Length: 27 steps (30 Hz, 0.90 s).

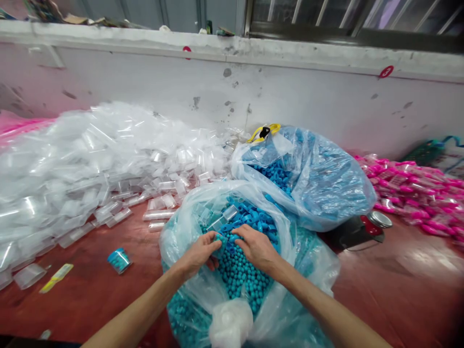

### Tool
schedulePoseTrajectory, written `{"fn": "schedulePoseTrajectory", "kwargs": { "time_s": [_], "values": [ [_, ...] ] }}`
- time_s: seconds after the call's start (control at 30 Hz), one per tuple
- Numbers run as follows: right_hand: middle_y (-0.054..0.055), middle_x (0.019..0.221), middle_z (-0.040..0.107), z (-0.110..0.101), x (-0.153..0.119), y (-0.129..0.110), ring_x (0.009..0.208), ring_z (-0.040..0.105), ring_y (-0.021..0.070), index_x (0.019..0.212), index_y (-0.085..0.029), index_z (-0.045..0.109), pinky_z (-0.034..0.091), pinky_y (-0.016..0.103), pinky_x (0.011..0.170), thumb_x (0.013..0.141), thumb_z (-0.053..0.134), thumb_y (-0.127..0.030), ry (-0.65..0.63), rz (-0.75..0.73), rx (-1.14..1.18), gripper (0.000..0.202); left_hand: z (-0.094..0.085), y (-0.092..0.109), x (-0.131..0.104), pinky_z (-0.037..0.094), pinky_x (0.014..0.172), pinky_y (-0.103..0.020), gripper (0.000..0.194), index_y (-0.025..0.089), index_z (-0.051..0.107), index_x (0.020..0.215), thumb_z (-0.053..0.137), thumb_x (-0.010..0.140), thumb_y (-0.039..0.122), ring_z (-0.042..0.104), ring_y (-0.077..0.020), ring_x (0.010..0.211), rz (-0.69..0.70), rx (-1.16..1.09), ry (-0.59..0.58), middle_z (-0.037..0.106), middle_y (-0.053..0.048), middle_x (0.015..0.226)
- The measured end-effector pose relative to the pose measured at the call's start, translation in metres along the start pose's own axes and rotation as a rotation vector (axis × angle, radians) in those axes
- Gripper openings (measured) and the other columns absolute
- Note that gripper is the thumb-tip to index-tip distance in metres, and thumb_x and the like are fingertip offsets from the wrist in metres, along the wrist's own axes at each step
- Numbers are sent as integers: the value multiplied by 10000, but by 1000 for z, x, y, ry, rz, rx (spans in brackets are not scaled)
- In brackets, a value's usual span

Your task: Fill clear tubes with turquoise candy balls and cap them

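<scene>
had both hands low over an open bag [288, 237] on the red worktop [97, 290]. curled the left hand [203, 250] around a small clear cup [219, 244] of teal beads, fingers bent and nearly closed on it. held the right hand [256, 245] just beside the cup, thumb and forefinger almost together; could not tell of anything gripped between them. saw loose teal beads [241, 280] heaped in the bag beneath the hands, with blue caps [259, 217] and a few clear tubes [219, 221] toward the far rim. saw a second bag [326, 179] of blue caps behind and to the right, near a dark container [357, 234]. had a wide heap of clear cups [108, 159] to the left, back to the wall, with a blue-capped filled cup [120, 261] and a yellow strip [57, 278] in front. noted shiny pink packets [416, 195] piled at far right.
</scene>
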State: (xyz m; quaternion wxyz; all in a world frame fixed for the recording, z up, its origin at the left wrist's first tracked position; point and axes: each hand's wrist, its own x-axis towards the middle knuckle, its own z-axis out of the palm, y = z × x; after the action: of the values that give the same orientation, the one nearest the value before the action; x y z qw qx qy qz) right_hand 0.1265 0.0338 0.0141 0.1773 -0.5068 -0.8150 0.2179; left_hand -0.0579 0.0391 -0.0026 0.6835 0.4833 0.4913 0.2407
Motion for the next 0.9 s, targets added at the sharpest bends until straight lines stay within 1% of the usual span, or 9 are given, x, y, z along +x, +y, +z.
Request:
{"fn": "schedulePoseTrajectory", "kwargs": {
  "time_s": [0.1,0.2,0.33,0.43,0.5,0.6,0.73,0.8,0.9],
  "values": [
    [25,915,617,1,1,-2,858,563,156,951,-201,582,396,242,736,813,476,-193,-98,-58,66,174,-4,-5,-1,351,358,-173,329,180,427,783,525,708,485,552,-101,425,-31,-80,-15,525,60,579],
    [15,818,642,5,3,2,788,581,145,837,-194,594,396,230,695,840,432,-195,-105,14,59,162,-7,-8,-1,359,357,-174,342,182,418,778,525,712,501,573,-110,458,-23,-126,1,562,39,639],
    [71,834,655,24,11,-2,773,598,196,845,-183,581,394,262,630,849,425,-268,-152,125,-206,178,-9,-6,-2,361,364,-164,350,181,423,795,541,709,499,562,-93,460,21,-149,-8,565,35,649],
    [104,887,647,43,16,-9,764,602,204,893,-171,559,388,272,607,852,382,-194,-184,122,-253,183,-8,-4,-5,336,350,-154,363,182,419,781,548,698,512,523,-71,423,34,-165,25,543,48,614],
    [94,882,647,47,16,-8,771,600,196,880,-180,549,386,266,618,840,372,-160,-200,115,-262,183,-8,-5,-8,335,355,-156,372,181,426,796,554,689,515,521,-70,427,38,-166,52,538,49,621],
    [93,867,644,38,12,1,814,591,208,888,-167,524,383,261,645,802,414,-167,-201,128,-275,140,-9,-8,-10,340,367,-163,389,177,431,828,563,676,511,545,-86,459,36,-136,72,551,41,654],
    [92,818,642,22,2,6,767,599,196,1048,-111,446,389,254,630,832,316,-124,-190,158,-236,253,-5,-13,-7,329,358,-155,379,179,433,853,557,682,494,543,-91,464,35,-69,51,543,45,634],
    [95,904,636,20,-5,2,824,595,192,1117,-122,421,402,255,671,857,299,-155,-172,126,-138,289,-1,-15,-4,341,361,-156,365,180,437,862,541,698,489,537,-88,471,56,-77,10,529,48,635],
    [119,1134,556,23,-14,-7,1004,532,217,1236,-147,374,393,293,801,869,337,-243,-157,67,-20,381,5,-17,-2,355,361,-157,367,176,444,856,551,694,488,514,-73,469,111,-93,-36,515,45,668]
  ]
}}
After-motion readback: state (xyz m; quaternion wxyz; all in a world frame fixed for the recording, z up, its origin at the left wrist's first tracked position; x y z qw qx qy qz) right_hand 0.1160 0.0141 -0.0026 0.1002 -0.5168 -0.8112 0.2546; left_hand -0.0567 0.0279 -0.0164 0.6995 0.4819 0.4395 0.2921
